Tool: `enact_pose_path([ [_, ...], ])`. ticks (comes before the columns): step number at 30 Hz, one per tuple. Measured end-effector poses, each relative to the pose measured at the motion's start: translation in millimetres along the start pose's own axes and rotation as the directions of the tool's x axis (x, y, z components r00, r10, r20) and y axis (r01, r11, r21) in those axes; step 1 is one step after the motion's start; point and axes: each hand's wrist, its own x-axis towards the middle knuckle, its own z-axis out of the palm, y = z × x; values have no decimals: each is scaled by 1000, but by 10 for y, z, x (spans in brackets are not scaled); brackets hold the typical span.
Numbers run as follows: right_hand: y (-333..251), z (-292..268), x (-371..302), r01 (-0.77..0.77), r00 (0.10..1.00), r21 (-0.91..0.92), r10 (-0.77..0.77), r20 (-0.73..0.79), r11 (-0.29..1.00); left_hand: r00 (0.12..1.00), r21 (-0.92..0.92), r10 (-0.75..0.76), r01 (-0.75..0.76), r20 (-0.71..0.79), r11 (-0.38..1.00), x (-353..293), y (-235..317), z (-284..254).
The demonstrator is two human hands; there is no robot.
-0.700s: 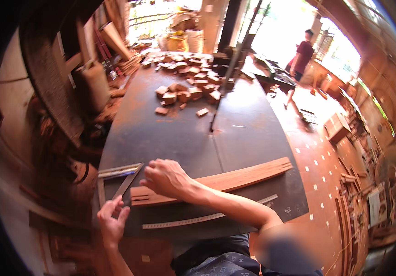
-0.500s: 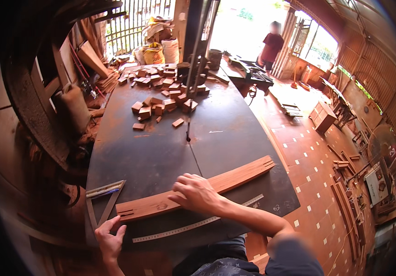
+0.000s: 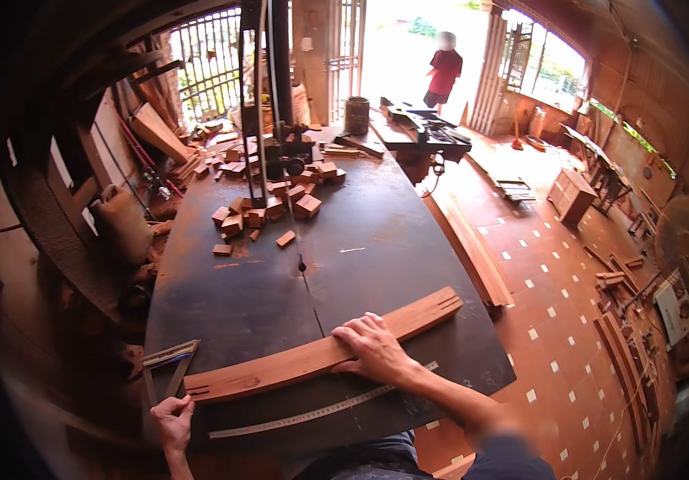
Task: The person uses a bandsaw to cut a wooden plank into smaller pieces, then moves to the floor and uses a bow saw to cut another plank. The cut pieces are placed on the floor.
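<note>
As I look down from far away through this view, I see the wooden plank (image 3: 280, 367) lying aslant on the dark bench (image 3: 224, 312), with its right end farther away than its left. Both ends have dark narrow slots. The right hand (image 3: 371, 346) is clamped across the plank near its middle, the fingers at the far edge and the thumb at the near one. The left hand (image 3: 173, 421) is at the left end, its thumb and fingers held together; I cannot tell whether they grip the wood. Just beside this end is a triangular frame (image 3: 170, 354), and a pale ruler (image 3: 304, 417) lies on the near side, apart from the plank. Farther along, small wooden blocks (image 3: 256, 218) lie in a heap.
</note>
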Motion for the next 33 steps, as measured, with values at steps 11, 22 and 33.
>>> enact_pose_path([
  [11, 1185, -624, -9, -157, 987, -52, 158, 6, 986, 976, -72, 182, -174, 121, 982, 618, 804, 1139],
  [22, 1877, -518, 323, -245, 965, -268, 209, -158, 932, 956, -235, 289, -294, -57, 926, 1191, 831, 2330],
  [33, 1821, -334, 668, -196, 973, -316, 145, -178, 928, 982, -326, 187, -163, 41, 931, 1293, 726, 2450],
])
